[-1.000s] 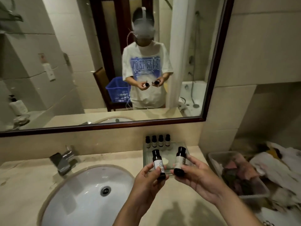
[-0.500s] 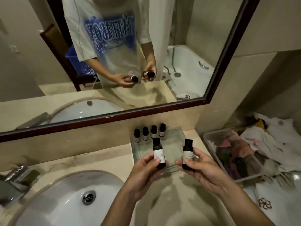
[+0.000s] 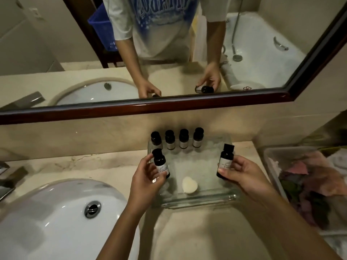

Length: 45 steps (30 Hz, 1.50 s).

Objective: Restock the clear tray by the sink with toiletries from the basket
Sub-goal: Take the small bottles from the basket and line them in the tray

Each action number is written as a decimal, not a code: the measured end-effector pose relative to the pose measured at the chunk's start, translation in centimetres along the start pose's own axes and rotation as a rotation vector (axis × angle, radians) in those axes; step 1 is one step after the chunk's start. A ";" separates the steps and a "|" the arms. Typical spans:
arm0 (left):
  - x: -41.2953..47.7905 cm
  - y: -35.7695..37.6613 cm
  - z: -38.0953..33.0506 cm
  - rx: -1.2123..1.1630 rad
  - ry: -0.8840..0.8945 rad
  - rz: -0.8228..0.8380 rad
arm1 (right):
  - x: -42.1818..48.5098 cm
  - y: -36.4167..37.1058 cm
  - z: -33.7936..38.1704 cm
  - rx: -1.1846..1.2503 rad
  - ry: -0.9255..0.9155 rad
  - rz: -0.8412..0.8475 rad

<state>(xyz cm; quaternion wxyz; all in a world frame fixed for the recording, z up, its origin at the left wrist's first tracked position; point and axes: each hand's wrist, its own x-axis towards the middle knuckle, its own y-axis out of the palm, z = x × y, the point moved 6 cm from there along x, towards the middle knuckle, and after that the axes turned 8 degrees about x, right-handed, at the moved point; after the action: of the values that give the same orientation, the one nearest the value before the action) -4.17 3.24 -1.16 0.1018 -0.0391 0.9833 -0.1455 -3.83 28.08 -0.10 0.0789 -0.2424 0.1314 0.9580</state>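
The clear tray sits on the marble counter between the sink and the wall. Several dark small bottles stand in a row along its back edge, and a white heart-shaped soap lies near its front. My left hand grips a dark bottle with a white label over the tray's left side. My right hand pinches another dark bottle over the tray's right side. Both bottles are upright. A blue basket shows only in the mirror, behind me.
A white sink basin with a chrome drain lies to the left, and part of the faucet sits at the left edge. To the right stands a clear plastic bin of crumpled cloths. The dark-framed mirror runs above the counter.
My head has tilted further down and closer to the counter. Both hands have spread apart and lowered over the tray, each still holding its bottle.
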 end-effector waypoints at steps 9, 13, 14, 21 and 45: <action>2.1 -0.3 0.9 0.244 0.165 -0.068 | 0.3 4.1 -1.8 -0.208 -0.087 0.132; 3.0 -0.5 1.1 0.362 0.231 -0.020 | 0.0 5.3 -2.2 -0.186 -0.140 0.141; 3.2 -0.4 1.0 0.376 0.236 -0.004 | 0.0 5.3 -2.1 -0.182 -0.154 0.144; 1.8 -1.4 1.6 0.469 0.201 -0.177 | -0.4 4.7 -1.3 -0.144 -0.222 0.115; 4.3 13.9 -4.0 1.058 0.467 0.291 | 10.2 1.2 2.4 -0.834 -0.607 0.015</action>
<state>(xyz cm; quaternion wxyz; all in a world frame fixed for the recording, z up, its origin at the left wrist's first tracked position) -9.86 17.19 -2.36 -0.0924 0.1852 0.7687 -0.6052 -14.01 28.57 -2.76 0.0032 0.0369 -0.2888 0.9567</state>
